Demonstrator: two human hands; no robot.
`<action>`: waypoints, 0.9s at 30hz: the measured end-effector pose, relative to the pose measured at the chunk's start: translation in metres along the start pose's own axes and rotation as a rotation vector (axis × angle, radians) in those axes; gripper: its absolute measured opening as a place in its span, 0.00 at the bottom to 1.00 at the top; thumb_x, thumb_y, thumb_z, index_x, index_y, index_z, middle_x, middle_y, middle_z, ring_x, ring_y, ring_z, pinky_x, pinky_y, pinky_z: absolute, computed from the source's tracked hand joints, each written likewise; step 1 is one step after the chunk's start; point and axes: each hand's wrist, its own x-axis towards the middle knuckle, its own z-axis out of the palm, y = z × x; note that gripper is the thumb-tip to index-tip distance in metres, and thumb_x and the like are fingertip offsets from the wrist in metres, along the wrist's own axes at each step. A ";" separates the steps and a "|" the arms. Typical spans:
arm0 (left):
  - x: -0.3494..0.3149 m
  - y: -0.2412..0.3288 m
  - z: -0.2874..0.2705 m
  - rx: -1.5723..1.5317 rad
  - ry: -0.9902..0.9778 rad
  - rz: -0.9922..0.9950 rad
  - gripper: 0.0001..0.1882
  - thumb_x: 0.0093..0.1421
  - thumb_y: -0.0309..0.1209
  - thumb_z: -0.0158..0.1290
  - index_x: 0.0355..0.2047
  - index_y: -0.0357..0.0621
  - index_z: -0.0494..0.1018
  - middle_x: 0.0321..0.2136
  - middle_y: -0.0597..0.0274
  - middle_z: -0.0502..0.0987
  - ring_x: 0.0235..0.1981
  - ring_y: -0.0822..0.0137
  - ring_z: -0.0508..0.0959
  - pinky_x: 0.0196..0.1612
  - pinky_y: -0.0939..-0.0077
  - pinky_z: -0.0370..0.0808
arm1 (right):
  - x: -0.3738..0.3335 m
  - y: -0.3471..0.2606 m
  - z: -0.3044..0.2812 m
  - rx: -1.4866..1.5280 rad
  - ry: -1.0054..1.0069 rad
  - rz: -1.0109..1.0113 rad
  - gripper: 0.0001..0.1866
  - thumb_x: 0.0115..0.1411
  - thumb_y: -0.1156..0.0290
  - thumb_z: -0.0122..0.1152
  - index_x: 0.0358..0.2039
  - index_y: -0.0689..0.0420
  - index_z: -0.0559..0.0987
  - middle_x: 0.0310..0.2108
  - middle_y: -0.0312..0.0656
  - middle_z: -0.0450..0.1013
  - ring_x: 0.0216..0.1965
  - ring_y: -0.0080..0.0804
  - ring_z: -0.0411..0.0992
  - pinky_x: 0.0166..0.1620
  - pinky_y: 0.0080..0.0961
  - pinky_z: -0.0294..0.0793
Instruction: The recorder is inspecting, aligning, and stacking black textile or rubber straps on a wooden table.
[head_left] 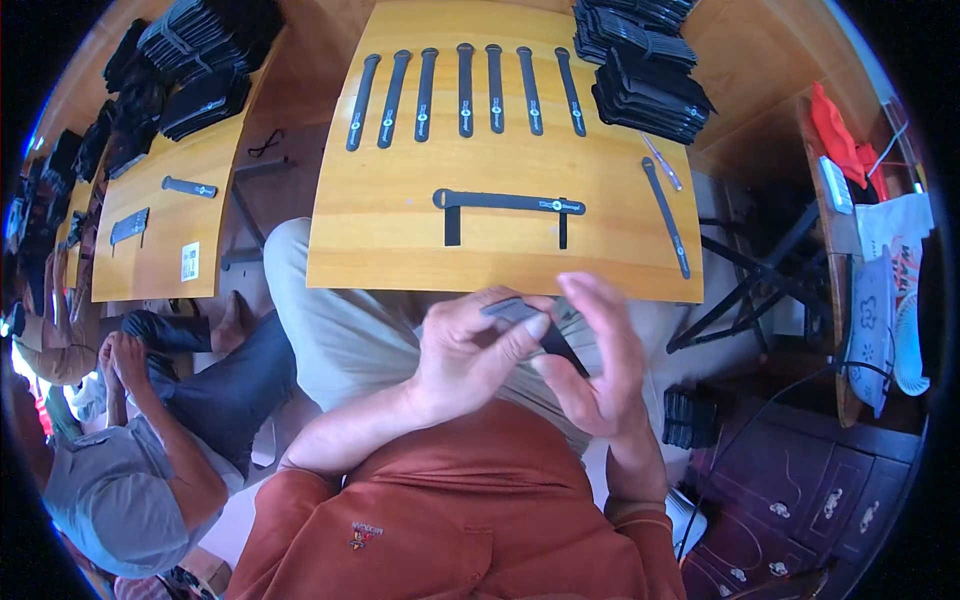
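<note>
Both my hands are raised over my lap, just below the near edge of a wooden board (pixel 400 250). My left hand (pixel 465 350) pinches a dark grey strap piece (pixel 515 310) between thumb and fingers. My right hand (pixel 600 360) is beside it, fingers spread, touching the black lower end of the same strap piece. On the board lies a long black strap (pixel 510 203) with two short black pieces crossing under it. A row of several black straps (pixel 465 90) is laid out at the board's far side.
Stacks of black straps (pixel 645 75) sit at the board's far right, with one loose strap (pixel 667 215) and a thin pen (pixel 662 162) along the right edge. Another board (pixel 180 230) at left holds more straps. A person in grey (pixel 130 470) sits at lower left. A dark cabinet (pixel 800 500) stands at right.
</note>
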 end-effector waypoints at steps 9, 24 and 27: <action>0.006 -0.015 -0.042 -0.122 0.226 -0.154 0.11 0.71 0.30 0.57 0.47 0.34 0.80 0.35 0.58 0.84 0.29 0.70 0.82 0.35 0.76 0.81 | -0.032 0.040 0.000 0.296 -0.339 0.427 0.12 0.66 0.74 0.64 0.48 0.64 0.82 0.30 0.47 0.80 0.27 0.35 0.79 0.30 0.27 0.75; 0.049 -0.031 -0.083 0.017 0.310 -0.224 0.09 0.69 0.31 0.60 0.39 0.36 0.82 0.27 0.66 0.81 0.27 0.78 0.78 0.32 0.84 0.74 | -0.016 0.114 0.009 0.586 -0.002 0.757 0.07 0.67 0.74 0.66 0.39 0.66 0.84 0.29 0.36 0.77 0.25 0.17 0.72 0.27 0.16 0.71; 0.059 -0.037 -0.090 0.075 0.277 -0.257 0.09 0.68 0.30 0.61 0.39 0.34 0.82 0.26 0.67 0.80 0.27 0.79 0.76 0.33 0.84 0.74 | -0.007 0.127 0.010 0.507 0.034 0.711 0.08 0.66 0.75 0.66 0.41 0.67 0.85 0.29 0.36 0.77 0.25 0.17 0.72 0.27 0.16 0.73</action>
